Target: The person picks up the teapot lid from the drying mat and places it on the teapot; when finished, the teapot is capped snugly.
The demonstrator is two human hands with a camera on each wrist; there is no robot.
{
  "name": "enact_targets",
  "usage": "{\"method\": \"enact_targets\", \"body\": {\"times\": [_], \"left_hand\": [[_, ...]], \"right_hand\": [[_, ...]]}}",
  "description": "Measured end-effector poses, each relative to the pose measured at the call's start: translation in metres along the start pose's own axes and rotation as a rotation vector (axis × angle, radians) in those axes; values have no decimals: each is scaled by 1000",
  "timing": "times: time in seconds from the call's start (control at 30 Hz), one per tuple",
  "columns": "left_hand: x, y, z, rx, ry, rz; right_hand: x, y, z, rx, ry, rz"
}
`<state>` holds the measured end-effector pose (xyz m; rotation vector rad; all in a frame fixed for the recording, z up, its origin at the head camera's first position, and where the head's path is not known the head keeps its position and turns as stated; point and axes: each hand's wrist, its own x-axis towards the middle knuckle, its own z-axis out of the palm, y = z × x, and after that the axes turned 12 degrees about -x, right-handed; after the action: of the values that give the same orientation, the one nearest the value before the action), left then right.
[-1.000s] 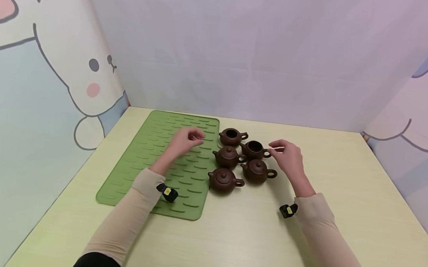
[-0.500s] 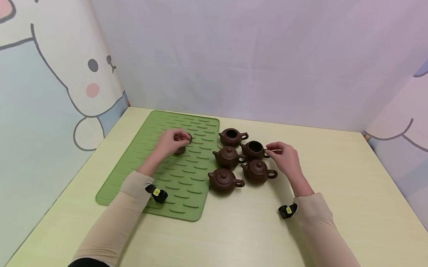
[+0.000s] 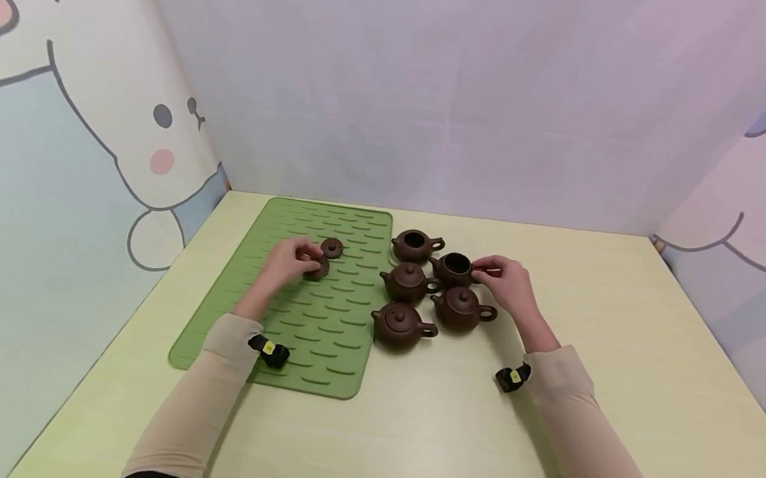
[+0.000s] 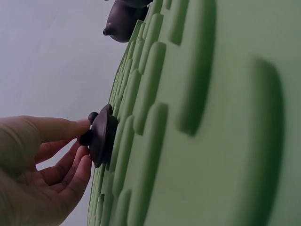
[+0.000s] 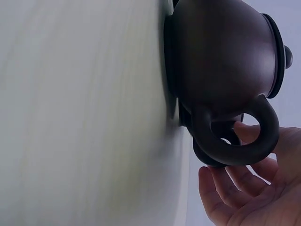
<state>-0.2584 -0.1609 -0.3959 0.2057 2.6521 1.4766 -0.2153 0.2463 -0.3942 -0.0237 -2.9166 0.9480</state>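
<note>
My left hand [image 3: 287, 261] is over the green mat [image 3: 346, 351], thumb and fingers pinching the knob of a dark brown teapot lid [image 4: 101, 136]. This lid is right at the mat's ridged surface. Another brown lid [image 3: 332, 247] lies on the mat just beyond it. My right hand [image 3: 511, 282] pinches the handle of a lidless brown teapot [image 3: 454, 270], whose dark round mouth faces up. In the right wrist view a nearer lidded teapot [image 5: 221, 52] partly covers that handle and my fingertips.
Another lidless teapot [image 3: 413, 246] stands at the back by the mat's right edge. Lidded teapots stand in front: one in the middle [image 3: 408, 281], one at the front left [image 3: 397, 325] and one at the right [image 3: 460, 308]. A pale wall [image 3: 440, 113] rises behind the table.
My left hand has moved left over the mat, and the two lids have come into view beside it. My right hand has shifted slightly left, onto the lidless teapot's handle. The teapots stay put.
</note>
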Motion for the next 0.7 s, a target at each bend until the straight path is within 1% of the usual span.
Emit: {"method": "enact_targets", "body": {"times": [0.23, 0.5, 0.63, 0.7], "left_hand": [[-1, -3, 2, -30, 10, -39], [-3, 0, 1, -31, 52, -35], [-2, 3, 0, -35, 66, -24], [-2, 7, 0, -31, 64, -8]], "right_hand": [[2, -1, 1, -6, -1, 22], [2, -2, -1, -27, 11, 17], [2, -3, 0, -27, 10, 19], [1, -2, 0, -28, 10, 22]]}}
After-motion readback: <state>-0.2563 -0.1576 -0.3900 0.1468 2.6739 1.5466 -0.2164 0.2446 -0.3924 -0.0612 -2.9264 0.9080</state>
